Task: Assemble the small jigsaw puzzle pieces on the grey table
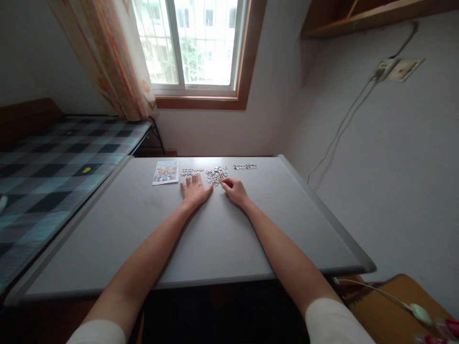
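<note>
My left hand (195,189) lies flat on the grey-white table with its fingers spread. Its fingertips touch or nearly touch rows of jigsaw puzzle pieces (192,170). My right hand (234,189) is closed in a pinch at the near right edge of a loose heap of puzzle pieces (216,175). A small puzzle piece appears to be between its thumb and forefinger, partly hidden. Beyond that hand lies another row of puzzle pieces (245,166). Left of my left hand sits a colourful printed picture sheet (166,172).
The table (222,239) has raised rims on its left and right sides. A bed with a checked cover (71,148) stands to the left. Behind are a curtain (107,57) and a window (201,43). Cables (335,138) hang along the right wall, above a brown chair or stool (398,306).
</note>
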Tool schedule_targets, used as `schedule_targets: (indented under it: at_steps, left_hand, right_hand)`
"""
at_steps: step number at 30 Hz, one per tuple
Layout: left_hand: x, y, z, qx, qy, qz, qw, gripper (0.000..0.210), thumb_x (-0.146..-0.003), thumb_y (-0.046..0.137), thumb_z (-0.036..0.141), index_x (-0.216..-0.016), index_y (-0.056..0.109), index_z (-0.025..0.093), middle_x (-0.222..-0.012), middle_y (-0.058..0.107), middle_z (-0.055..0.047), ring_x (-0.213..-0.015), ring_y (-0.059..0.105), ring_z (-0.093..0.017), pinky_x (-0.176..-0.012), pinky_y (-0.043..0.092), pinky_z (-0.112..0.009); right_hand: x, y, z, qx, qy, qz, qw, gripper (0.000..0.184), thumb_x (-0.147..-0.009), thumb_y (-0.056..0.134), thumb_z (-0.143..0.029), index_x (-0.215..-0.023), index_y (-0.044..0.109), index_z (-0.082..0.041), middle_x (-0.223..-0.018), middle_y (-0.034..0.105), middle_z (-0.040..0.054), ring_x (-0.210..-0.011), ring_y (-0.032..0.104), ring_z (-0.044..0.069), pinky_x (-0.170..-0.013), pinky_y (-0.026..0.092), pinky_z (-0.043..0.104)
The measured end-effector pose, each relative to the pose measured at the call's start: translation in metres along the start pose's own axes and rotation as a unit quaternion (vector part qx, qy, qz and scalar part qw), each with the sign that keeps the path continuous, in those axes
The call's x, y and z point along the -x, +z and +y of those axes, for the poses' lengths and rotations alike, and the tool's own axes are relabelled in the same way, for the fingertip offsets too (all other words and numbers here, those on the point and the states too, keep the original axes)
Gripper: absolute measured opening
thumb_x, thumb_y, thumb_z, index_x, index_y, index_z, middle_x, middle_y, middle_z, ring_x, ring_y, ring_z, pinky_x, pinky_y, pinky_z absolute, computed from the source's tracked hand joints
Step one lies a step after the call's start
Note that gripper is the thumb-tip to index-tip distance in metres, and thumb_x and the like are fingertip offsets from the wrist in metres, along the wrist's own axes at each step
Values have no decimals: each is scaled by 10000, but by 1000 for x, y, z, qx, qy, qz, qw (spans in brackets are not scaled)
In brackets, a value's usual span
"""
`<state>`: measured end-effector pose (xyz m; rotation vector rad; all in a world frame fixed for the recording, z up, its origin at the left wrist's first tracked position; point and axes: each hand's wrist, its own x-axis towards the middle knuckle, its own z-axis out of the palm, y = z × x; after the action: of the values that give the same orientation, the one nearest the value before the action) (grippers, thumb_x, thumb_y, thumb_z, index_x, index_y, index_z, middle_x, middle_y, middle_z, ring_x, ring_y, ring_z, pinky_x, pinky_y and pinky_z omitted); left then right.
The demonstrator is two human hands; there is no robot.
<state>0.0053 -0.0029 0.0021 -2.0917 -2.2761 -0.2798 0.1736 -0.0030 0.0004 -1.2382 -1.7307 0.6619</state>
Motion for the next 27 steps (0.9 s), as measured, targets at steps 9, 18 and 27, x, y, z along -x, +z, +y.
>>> schedule_targets:
  at_steps: [9,18,27]
  left_hand:
    - [1,2,0,-7,7,16,1000,810,-825,233,661,-1440,301,137,-1462,338,-140,-1289,290,-355,-1051,233,-517]
    - [3,-1,0,-9,12,14,1000,767,-833,231,648,-1401,356,147,-1422,382,-147,-1271,305,-357,-1041,235,-522]
    - [3,-4,1,-6,10,3,1000,765,-832,227,645,-1407,342,153,-1423,377,-156,-1291,286,-364,-1042,229,-519]
  right_hand:
    - [0,0,1,4,-2,-3,1000,219,-764,532,-301,-808,686,-152,-710,663,30,-630,551,132,-648,429,253]
    - [0,1,2,10,-3,-4,1000,228,-767,532,-308,-821,688,-151,-719,667,29,-633,552,131,-649,429,251]
    - [0,0,0,3,2,-4,1000,232,-765,530,-313,-821,687,-151,-717,666,28,-629,553,129,-657,437,253]
